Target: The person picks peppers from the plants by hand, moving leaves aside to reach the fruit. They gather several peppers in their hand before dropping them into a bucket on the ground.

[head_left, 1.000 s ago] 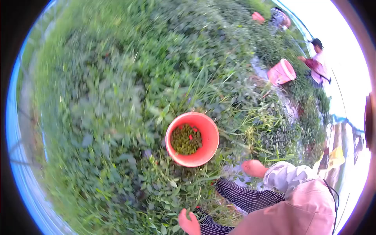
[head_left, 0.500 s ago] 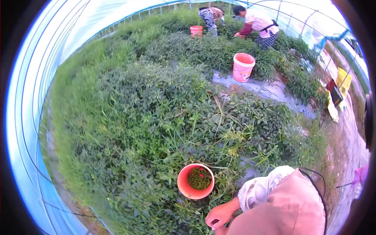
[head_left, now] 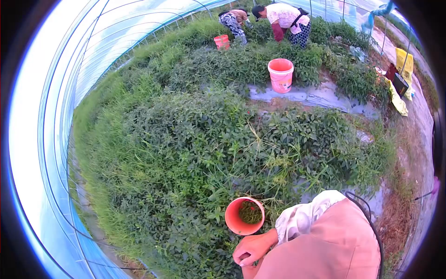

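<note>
My right hand (head_left: 251, 249), below a white patterned sleeve (head_left: 299, 223), is closed with its fingers curled; what it holds, if anything, is hidden. Under it, part of my left hand (head_left: 250, 271) shows at the bottom edge, its fingers hidden. The two hands touch or overlap. Just above them an orange-red bucket (head_left: 232, 216) sits tilted among green plants, with small green pods (head_left: 251, 212) in its bottom.
Leafy plants (head_left: 186, 153) fill the middle. Two people (head_left: 285, 18) (head_left: 234, 23) bend over plants at the back, near a pink bucket (head_left: 281, 81) and a red bucket (head_left: 222, 42). Plastic sheeting (head_left: 320, 97) covers ground; a yellow bag (head_left: 404, 65) lies right.
The view has shifted, so the near bucket appears further right and the far people further left. My right hand now appears closer to the near bucket, still closed over my left.
</note>
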Tool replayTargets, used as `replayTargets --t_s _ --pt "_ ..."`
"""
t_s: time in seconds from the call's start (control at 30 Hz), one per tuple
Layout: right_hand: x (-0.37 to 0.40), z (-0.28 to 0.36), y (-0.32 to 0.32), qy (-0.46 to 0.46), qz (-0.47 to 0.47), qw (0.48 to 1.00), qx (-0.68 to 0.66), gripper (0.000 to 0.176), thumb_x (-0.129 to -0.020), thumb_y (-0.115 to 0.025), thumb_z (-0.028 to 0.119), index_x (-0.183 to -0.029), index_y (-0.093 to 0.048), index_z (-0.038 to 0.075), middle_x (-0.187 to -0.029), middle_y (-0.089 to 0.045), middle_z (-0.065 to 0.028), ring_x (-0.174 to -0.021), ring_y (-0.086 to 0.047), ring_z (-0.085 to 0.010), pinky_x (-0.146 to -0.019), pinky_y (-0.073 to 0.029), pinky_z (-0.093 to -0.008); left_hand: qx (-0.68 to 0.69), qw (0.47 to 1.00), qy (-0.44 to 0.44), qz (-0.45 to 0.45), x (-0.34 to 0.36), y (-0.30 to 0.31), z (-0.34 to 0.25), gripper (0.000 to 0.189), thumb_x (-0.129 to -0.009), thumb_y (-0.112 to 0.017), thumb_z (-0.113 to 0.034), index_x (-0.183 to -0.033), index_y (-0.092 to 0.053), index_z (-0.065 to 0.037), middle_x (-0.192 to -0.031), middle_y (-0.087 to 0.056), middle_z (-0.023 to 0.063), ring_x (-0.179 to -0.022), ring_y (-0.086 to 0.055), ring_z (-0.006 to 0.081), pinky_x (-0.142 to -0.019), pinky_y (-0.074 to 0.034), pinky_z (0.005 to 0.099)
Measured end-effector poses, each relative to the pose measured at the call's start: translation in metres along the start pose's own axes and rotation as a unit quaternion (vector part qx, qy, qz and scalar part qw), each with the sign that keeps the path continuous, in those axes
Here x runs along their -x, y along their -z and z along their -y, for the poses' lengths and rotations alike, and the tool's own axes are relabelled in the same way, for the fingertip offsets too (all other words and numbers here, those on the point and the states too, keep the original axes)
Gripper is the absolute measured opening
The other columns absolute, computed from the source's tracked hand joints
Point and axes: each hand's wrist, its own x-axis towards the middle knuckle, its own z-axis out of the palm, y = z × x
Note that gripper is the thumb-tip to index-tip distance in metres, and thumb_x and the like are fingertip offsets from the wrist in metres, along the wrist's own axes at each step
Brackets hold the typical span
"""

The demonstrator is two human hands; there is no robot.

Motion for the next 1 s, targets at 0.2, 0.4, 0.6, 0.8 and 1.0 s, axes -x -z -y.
replayTargets --t_s 0.2,0.4,0.6,0.8,1.0 --pt "-0.013 0.011 -0.001 0.102 -0.022 0.993 0.047 0.041 -0.083 -0.057 0.020 -0.120 -0.056 0.002 -0.080 -0.053 -0.0067 -0.073 -0.055 -0.0227 -0.069 -0.047 -0.0353 0.006 1.000 0.003 -0.009 0.017 -0.002 -0.012 0.030 -0.092 -0.054 -0.022 -0.116 -0.058 -0.004 -0.111 -0.060 0.0195 -0.102 -0.057 0.0364 -0.086 -0.045 0.0488" --pt "-0.006 0.016 0.006 0.056 0.014 0.998 0.029 0.040 -0.084 -0.057 0.021 -0.119 -0.059 0.002 -0.081 -0.056 -0.0083 -0.072 -0.057 -0.0210 -0.068 -0.048 -0.0349 0.015 0.999 0.007 -0.032 0.026 0.000 -0.019 0.030 -0.091 -0.054 -0.022 -0.115 -0.059 -0.004 -0.110 -0.060 0.0192 -0.102 -0.057 0.0358 -0.086 -0.045 0.0482" --pt "0.002 0.029 0.010 0.034 0.005 0.999 0.037 0.036 -0.084 -0.057 0.022 -0.114 -0.062 0.002 -0.076 -0.058 -0.0087 -0.072 -0.059 -0.0224 -0.069 -0.049 -0.0358 0.022 0.999 0.014 -0.042 0.036 -0.002 -0.025 0.030 -0.090 -0.055 -0.021 -0.113 -0.059 -0.003 -0.109 -0.061 0.0188 -0.101 -0.057 0.0352 -0.085 -0.045 0.0477" --pt "0.004 0.037 0.011 0.052 -0.033 0.996 0.071 0.039 -0.084 -0.057 0.022 -0.118 -0.060 0.004 -0.078 -0.057 -0.0090 -0.073 -0.058 -0.0234 -0.071 -0.048 -0.0371 0.029 0.998 0.009 -0.056 0.038 0.000 -0.032 0.029 -0.089 -0.056 -0.020 -0.112 -0.060 -0.003 -0.108 -0.061 0.0184 -0.101 -0.057 0.0346 -0.085 -0.045 0.0472" --pt "0.005 0.042 0.016 0.078 -0.010 0.997 0.014 0.041 -0.085 -0.056 0.022 -0.122 -0.058 0.004 -0.086 -0.058 -0.0082 -0.075 -0.058 -0.0233 -0.072 -0.048 -0.0367 0.044 0.997 0.004 -0.068 0.036 -0.003 -0.038 0.029 -0.088 -0.056 -0.020 -0.111 -0.060 -0.002 -0.107 -0.061 0.0180 -0.100 -0.057 0.0340 -0.085 -0.045 0.0467"
